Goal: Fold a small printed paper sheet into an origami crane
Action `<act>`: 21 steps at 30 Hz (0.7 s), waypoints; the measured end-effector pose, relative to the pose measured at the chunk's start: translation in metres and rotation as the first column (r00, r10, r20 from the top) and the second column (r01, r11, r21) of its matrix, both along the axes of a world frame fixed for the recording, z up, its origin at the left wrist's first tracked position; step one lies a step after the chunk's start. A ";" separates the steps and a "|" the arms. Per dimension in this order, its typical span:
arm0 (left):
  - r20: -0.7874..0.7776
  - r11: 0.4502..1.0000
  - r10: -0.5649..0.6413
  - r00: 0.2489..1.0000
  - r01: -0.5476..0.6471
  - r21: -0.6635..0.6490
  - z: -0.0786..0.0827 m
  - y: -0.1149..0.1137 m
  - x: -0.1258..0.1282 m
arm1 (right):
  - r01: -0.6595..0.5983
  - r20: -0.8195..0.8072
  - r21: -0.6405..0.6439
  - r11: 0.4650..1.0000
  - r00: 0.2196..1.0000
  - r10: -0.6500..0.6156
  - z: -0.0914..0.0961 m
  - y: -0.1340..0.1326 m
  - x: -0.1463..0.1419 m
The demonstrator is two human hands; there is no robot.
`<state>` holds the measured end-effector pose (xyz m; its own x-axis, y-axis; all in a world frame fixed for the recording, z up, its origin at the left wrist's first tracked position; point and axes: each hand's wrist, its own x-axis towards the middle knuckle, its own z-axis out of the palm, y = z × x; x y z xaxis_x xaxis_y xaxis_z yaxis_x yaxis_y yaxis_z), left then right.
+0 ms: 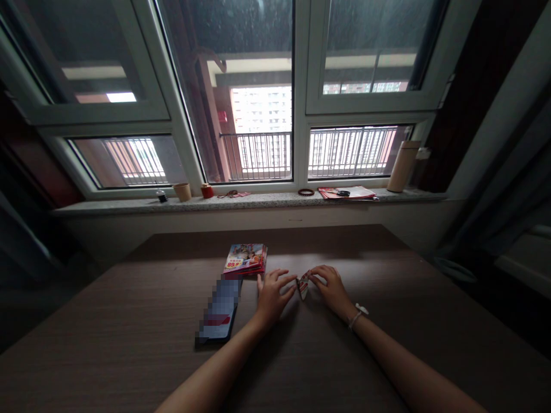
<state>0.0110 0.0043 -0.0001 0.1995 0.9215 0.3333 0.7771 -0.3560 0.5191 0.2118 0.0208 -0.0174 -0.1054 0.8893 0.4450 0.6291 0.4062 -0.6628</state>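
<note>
A small piece of folded paper (303, 288), red and white striped with a pale part, stands between my two hands just above or on the table. My right hand (333, 289) pinches its upper right edge between thumb and fingers; a bracelet circles that wrist. On the other side, my left hand (275, 293) has its thumb and forefinger at the paper's left edge, the remaining fingers spread. Left of that hand lies a phone (221, 312) with its screen lit. Behind the phone sits a stack of printed colour leaflets (245, 258).
Beyond the brown table (129, 321) runs a stone windowsill (267, 199). On it stand a paper cup (182, 192), a red spool-like item (207, 191), a bracelet (306, 192), red-edged papers (348, 194) with scissors (343, 193), and a tan flask (403, 166).
</note>
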 end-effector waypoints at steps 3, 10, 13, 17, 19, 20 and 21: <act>0.002 1.000 -0.009 1.000 0.009 0.022 0.001 -0.001 0.000 | -0.008 0.083 0.003 1.000 0.996 0.008 0.000 -0.002 -0.004; 0.032 1.000 -0.004 0.999 0.003 0.026 -0.002 0.002 0.001 | -0.062 0.111 -0.009 0.998 0.992 0.063 0.003 -0.005 -0.009; 0.034 1.000 0.002 0.999 -0.003 0.024 -0.002 0.003 0.002 | -0.072 0.073 -0.011 0.997 0.995 0.072 0.003 -0.004 -0.008; 0.015 0.999 0.018 1.000 -0.018 0.031 -0.002 0.002 0.003 | -0.091 -0.002 0.022 0.996 0.996 0.091 0.006 -0.003 -0.006; 0.009 0.999 0.024 1.000 -0.024 0.040 -0.002 0.001 0.003 | -0.074 -0.038 0.057 0.996 0.996 0.076 0.007 -0.004 -0.006; 0.009 0.999 0.023 1.000 -0.023 0.043 -0.002 0.001 0.003 | -0.064 -0.053 0.069 0.996 0.996 0.068 0.008 -0.005 -0.006; 0.011 0.999 0.021 1.000 -0.021 0.046 -0.002 0.001 0.003 | -0.058 -0.067 0.074 0.996 0.996 0.063 0.008 -0.006 -0.006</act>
